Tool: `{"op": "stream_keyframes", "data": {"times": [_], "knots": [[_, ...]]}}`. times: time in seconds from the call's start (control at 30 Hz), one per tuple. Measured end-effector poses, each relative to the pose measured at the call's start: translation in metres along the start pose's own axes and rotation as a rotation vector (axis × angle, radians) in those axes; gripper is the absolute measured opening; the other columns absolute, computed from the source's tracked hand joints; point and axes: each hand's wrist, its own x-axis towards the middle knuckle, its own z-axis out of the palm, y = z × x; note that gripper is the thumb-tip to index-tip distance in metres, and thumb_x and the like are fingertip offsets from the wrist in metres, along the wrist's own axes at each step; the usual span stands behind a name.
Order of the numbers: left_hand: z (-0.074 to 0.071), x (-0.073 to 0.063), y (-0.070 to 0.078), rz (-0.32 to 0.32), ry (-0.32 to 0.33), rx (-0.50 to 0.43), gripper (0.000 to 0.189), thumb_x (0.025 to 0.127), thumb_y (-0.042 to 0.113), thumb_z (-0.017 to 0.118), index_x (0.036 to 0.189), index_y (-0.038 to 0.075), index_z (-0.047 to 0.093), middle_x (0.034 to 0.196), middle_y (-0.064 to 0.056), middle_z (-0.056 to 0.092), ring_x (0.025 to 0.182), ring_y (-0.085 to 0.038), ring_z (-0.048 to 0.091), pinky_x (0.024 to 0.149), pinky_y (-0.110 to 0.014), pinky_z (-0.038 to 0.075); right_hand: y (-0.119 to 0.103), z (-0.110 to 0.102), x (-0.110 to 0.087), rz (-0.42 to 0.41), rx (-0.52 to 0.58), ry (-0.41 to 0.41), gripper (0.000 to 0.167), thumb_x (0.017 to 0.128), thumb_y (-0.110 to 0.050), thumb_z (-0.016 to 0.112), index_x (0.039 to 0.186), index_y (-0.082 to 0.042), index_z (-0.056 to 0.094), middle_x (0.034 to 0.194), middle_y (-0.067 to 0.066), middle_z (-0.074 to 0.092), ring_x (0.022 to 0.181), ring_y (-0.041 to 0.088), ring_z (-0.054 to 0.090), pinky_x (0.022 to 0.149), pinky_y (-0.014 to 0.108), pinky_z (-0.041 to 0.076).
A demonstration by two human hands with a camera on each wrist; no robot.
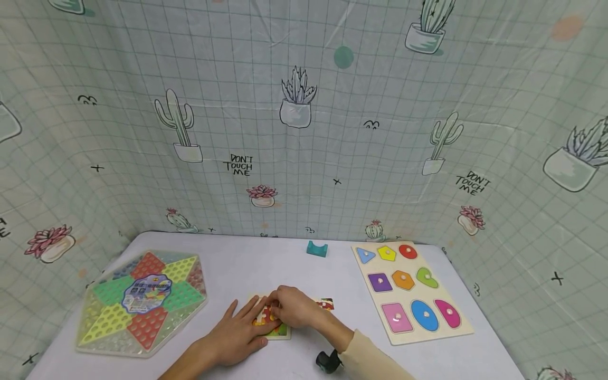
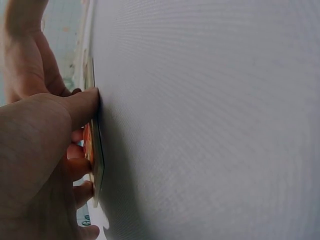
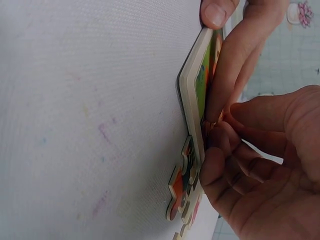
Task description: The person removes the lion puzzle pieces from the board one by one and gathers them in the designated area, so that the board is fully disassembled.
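A small jigsaw puzzle in a pale wooden tray (image 1: 281, 335) lies on the white table. My left hand (image 1: 233, 333) rests on its left side with fingers spread and fairly straight. In the left wrist view, the thumb (image 2: 82, 106) touches the tray's near edge. Over the middle of the picture, my right hand (image 1: 295, 307) bends its fingers and thumb together. Between them the right wrist view shows a small orange-red puzzle piece (image 3: 219, 118), mostly hidden by the fingertips. Several loose puzzle pieces (image 3: 176, 192) lie beside the tray, partly behind the right hand.
A boxed star-patterned checkers board (image 1: 111, 290) lies at the left. At the right is a wooden peg board (image 1: 380, 266) with coloured shapes. A teal curved block (image 1: 317, 249) stands at the back; a black device (image 1: 328, 362) sits by my right wrist. Patterned cloth (image 1: 309, 148) hangs behind.
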Motion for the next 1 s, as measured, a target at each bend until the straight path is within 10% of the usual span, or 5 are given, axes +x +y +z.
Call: {"op": "stream_keyframes", "data": {"times": [1.0], "knots": [[0.0009, -0.0009, -0.0026, 0.002, -0.028, -0.007, 0.046, 0.106, 0.048, 0.042, 0.152, 0.044, 0.042, 0.168, -0.011, 0.014, 0.153, -0.038, 0.014, 0.11, -0.075, 0.014, 0.0047, -0.0045, -0.0006, 0.011, 0.188, 0.01, 0.013, 0.095, -0.011, 0.067, 0.108, -0.013, 0.068, 0.08, -0.012, 0.059, 0.068, 0.0, 0.055, 0.063, 0.018, 0.048]]}}
